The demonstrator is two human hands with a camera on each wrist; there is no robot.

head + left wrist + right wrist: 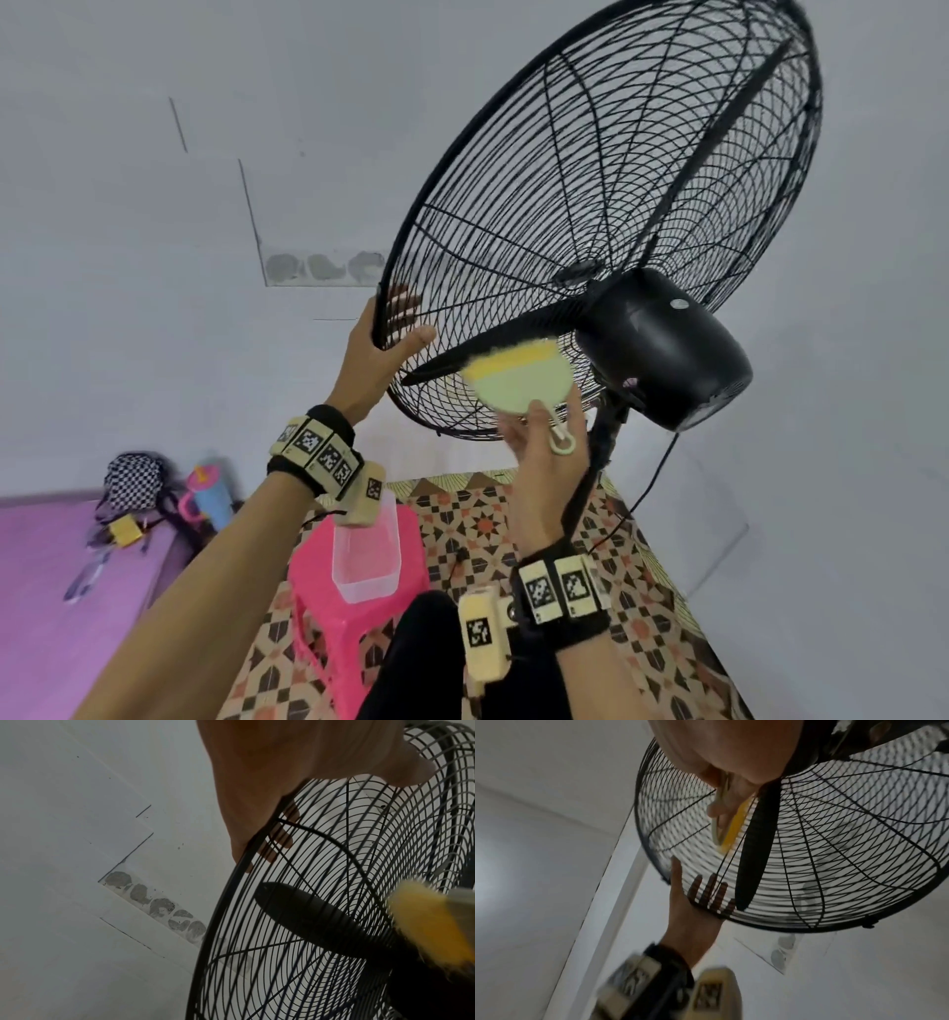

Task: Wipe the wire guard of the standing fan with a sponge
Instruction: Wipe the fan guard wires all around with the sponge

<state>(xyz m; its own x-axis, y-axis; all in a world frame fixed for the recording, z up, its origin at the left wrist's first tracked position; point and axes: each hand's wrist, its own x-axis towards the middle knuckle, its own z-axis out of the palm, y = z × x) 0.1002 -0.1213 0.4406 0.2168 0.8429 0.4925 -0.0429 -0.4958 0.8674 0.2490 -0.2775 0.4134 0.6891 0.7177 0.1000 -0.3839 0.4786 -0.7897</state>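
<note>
We see the black wire guard of the standing fan tilted, high at right. The round sponge, yellow pad under pale green back, presses against its lower rear wires.

A black wire guard, its thin wires crossing in a fine spiral mesh, encloses black fan blades. The motor housing and pole are black too. The sponge is pale green with a yellow band along its upper edge, and has a pale green loop handle. Both wrists wear black bands carrying cream blocks printed with black-and-white square codes. The wall is pale grey-white, with grey blotches in one strip. Below, a bright pink plastic stool holds a clear container. The floor is patterned in orange, black and cream geometric tiles. The bed is purple, with a black-and-white chequered bag on it.
</note>
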